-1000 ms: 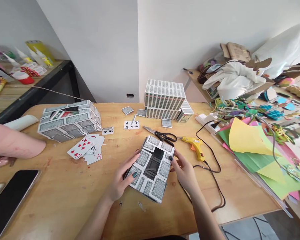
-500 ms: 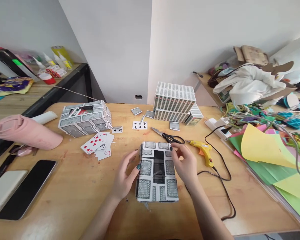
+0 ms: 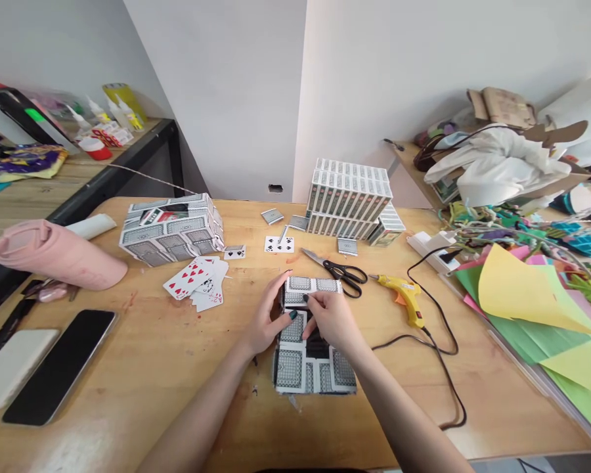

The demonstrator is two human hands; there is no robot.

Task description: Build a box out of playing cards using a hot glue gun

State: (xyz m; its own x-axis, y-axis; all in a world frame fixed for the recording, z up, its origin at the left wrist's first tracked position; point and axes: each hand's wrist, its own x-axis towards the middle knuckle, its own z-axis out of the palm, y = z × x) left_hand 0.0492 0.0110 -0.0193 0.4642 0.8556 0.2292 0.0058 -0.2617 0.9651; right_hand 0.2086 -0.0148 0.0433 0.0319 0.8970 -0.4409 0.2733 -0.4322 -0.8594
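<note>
A box covered in playing cards (image 3: 290,369), with a dark opening in its top, lies at the front middle of the table. My left hand (image 3: 267,320) grips its left side, thumb on the top face and fingers along the edge. Over the opening, my right hand (image 3: 332,318) has its fingers bent together at the card edge beside the gap; whatever they pinch is too small to make out. Black-handled scissors (image 3: 345,271) lie just beyond the box, and a yellow glue gun (image 3: 406,297) rests to its right.
A second card-covered box (image 3: 170,233) stands at the back left, near loose cards (image 3: 192,279). Stacked card packs (image 3: 349,197) are at the back. A phone (image 3: 62,364) and a pink roll (image 3: 62,256) lie left, coloured paper (image 3: 532,309) right. The glue gun's cable loops rightward.
My right hand has moved left from the box's right edge onto its top, over the opening. My left hand has closed in on the left side. The view has shifted slightly.
</note>
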